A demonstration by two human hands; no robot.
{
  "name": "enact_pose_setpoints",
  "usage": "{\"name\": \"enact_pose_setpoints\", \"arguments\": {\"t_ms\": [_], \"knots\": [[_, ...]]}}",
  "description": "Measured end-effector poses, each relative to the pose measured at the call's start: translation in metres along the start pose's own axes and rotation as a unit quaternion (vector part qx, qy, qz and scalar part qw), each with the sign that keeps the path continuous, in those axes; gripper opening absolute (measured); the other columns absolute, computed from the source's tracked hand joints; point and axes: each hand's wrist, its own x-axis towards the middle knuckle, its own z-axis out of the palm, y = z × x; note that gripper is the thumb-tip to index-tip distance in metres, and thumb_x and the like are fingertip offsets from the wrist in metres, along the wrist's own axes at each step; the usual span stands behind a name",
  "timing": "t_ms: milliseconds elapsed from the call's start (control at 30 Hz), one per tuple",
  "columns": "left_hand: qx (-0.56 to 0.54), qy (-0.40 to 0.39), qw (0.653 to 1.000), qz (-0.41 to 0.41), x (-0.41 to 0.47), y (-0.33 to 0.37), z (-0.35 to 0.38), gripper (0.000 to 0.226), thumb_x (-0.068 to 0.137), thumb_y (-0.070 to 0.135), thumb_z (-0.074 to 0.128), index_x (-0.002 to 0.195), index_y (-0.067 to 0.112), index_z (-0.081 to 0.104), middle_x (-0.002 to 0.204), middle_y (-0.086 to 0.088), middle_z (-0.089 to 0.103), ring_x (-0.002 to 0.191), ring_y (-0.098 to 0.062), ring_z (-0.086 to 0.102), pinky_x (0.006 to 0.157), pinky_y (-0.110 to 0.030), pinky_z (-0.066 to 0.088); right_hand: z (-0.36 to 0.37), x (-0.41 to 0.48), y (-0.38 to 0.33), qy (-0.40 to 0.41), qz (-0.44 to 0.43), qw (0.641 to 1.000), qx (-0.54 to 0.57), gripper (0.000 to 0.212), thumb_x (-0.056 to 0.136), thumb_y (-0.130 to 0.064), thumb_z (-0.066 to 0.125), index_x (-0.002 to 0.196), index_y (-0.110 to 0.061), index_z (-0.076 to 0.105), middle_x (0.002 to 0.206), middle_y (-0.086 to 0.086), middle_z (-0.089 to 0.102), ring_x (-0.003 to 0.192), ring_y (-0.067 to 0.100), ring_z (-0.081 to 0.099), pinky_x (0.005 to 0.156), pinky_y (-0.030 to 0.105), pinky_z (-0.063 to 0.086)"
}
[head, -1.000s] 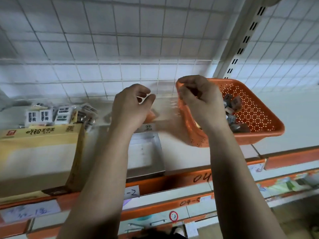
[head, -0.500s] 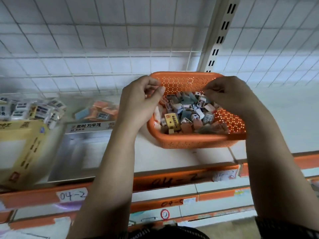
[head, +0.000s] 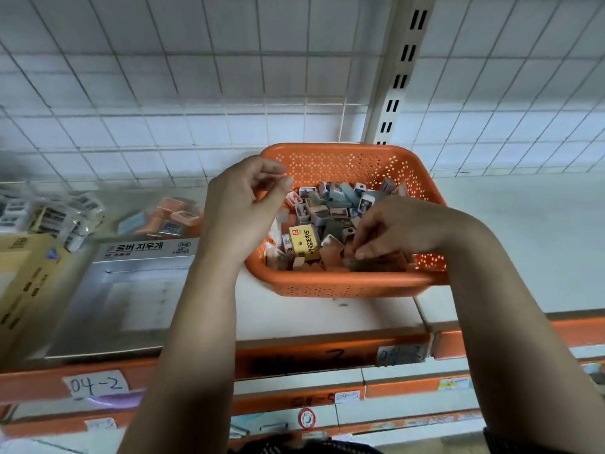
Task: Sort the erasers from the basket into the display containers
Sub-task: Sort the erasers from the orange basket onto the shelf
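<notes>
Orange perforated plastic basket (head: pixel 343 285) sits on the white shelf board (head: pixel 327 314) in front of a white wire grid panel (head: pixel 196 93). It holds a loose heap of small block erasers (head: pixel 330 208) in grey, blue and peach, with one yellow boxed eraser (head: pixel 306 242) printed in Korean near the front left. The right hand (head: pixel 402 227) reaches down into the heap, its fingertips (head: pixel 360 255) pinched on a small peach eraser (head: pixel 347 248) at the front of the pile. The left hand (head: pixel 242 211) hovers over the basket's left rim, fingers curled and thumb raised toward them; whether it grips anything cannot be told. Left of the basket stands a silver display tray (head: pixel 131 290) with a Korean label and a few peach and blue erasers (head: pixel 170 217) at its back. Further left is a yellow cardboard box (head: pixel 23 273) holding blurred wrapped erasers (head: pixel 49 214). A paper tag reading 04-2 (head: pixel 95 385) is stuck on the orange shelf rail (head: pixel 294 352) below.
</notes>
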Motion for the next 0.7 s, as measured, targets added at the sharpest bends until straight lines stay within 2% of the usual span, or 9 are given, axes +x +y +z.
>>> {"name": "enact_pose_setpoints", "arguments": {"t_ms": [100, 167, 233, 300, 400, 467, 533, 600, 700], "knots": [[-0.001, 0.003, 1.0, -0.002, -0.001, 0.001, 0.001, 0.016, 0.091, 0.028, 0.066, 0.106, 0.026, 0.068, 0.092, 0.023, 0.063, 0.09, 0.011, 0.059, 0.077, -0.006, 0.044, 0.001, -0.002, -0.002, -0.019, -0.002, 1.0, 0.002, 0.018, 0.084, -0.023, 0.073, 0.101, -0.029, 0.073, 0.093, -0.016, 0.069, 0.091, 0.0, 0.061, 0.082, 0.019, 0.044], [0.002, 0.004, 1.0, -0.002, -0.002, 0.002, 0.002, 0.015, 0.091, 0.028, 0.066, 0.106, 0.026, 0.067, 0.092, 0.024, 0.062, 0.091, 0.01, 0.059, 0.077, -0.007, 0.044, 0.001, -0.003, -0.002, -0.032, -0.006, 0.999, -0.012, 0.025, 0.086, -0.023, 0.071, 0.111, -0.029, 0.069, 0.099, -0.016, 0.067, 0.095, 0.001, 0.059, 0.092, 0.024, 0.04], [0.009, 0.004, 1.0, 0.001, -0.002, 0.003, 0.002, 0.015, 0.091, 0.027, 0.065, 0.106, 0.026, 0.067, 0.092, 0.024, 0.062, 0.091, 0.008, 0.06, 0.079, -0.008, 0.044, -0.001, -0.007, -0.002, -0.028, -0.013, 1.0, 0.006, 0.027, 0.089, -0.024, 0.068, 0.115, -0.028, 0.067, 0.097, -0.018, 0.066, 0.094, 0.0, 0.059, 0.09, 0.023, 0.041], [0.017, 0.002, 1.0, 0.006, 0.0, 0.004, 0.002, 0.016, 0.091, 0.026, 0.065, 0.107, 0.024, 0.067, 0.095, 0.02, 0.063, 0.092, 0.005, 0.06, 0.08, -0.008, 0.044, -0.002, -0.012, 0.0, 0.026, -0.015, 0.998, 0.054, 0.02, 0.092, -0.025, 0.064, 0.112, -0.026, 0.068, 0.087, -0.021, 0.066, 0.085, -0.004, 0.06, 0.074, 0.013, 0.045], [0.029, -0.027, 0.999, 0.02, 0.009, 0.007, 0.004, 0.017, 0.091, 0.026, 0.065, 0.108, 0.024, 0.067, 0.095, 0.02, 0.063, 0.091, 0.009, 0.059, 0.074, 0.001, 0.039, -0.004, -0.014, 0.01, 0.178, -0.01, 0.978, 0.107, 0.012, 0.093, -0.022, 0.063, 0.101, -0.026, 0.071, 0.093, -0.015, 0.067, 0.089, 0.001, 0.062, 0.082, 0.022, 0.05], [0.038, -0.069, 0.996, 0.031, 0.019, 0.009, 0.008, 0.017, 0.091, 0.025, 0.066, 0.108, 0.024, 0.067, 0.094, 0.02, 0.062, 0.088, 0.012, 0.056, 0.07, 0.002, 0.038, -0.005, -0.016, 0.014, 0.251, -0.001, 0.954, 0.166, 0.01, 0.093, -0.021, 0.063, 0.096, -0.024, 0.071, 0.088, -0.006, 0.069, 0.079, 0.007, 0.064, 0.072, 0.018, 0.051], [0.062, -0.122, 0.989, 0.053, 0.033, 0.012, 0.013, 0.019, 0.09, 0.023, 0.067, 0.109, 0.021, 0.067, 0.096, 0.016, 0.063, 0.087, 0.01, 0.056, 0.07, -0.001, 0.039, -0.005, -0.018, 0.016, 0.304, 0.011, 0.927, 0.218, 0.01, 0.093, -0.017, 0.062, 0.098, -0.016, 0.071, 0.083, 0.002, 0.07, 0.067, 0.012, 0.064, 0.059, 0.013, 0.049], [0.09, -0.183, 0.976, 0.074, 0.051, 0.018, 0.02, 0.019, 0.09, 0.022, 0.067, 0.109, 0.021, 0.068, 0.093, 0.017, 0.061, 0.087, 0.008, 0.057, 0.07, -0.007, 0.04, -0.004, -0.02, 0.015, 0.35, 0.012, 0.904, 0.245, 0.01, 0.093, -0.017, 0.062, 0.095, -0.012, 0.071, 0.08, 0.009, 0.071, 0.062, 0.017, 0.065, 0.06, 0.018, 0.051], [0.124, -0.287, 0.945, 0.1, 0.076, 0.028, 0.038, 0.018, 0.091, 0.023, 0.066, 0.109, 0.022, 0.068, 0.09, 0.021, 0.061, 0.087, 0.003, 0.062, 0.075, -0.015, 0.046, -0.002, -0.023, 0.017, 0.405, 0.017, 0.873, 0.27, 0.014, 0.092, -0.022, 0.063, 0.08, -0.025, 0.068, 0.075, 0.004, 0.072, 0.063, 0.014, 0.069, 0.065, 0.025, 0.053]]}}
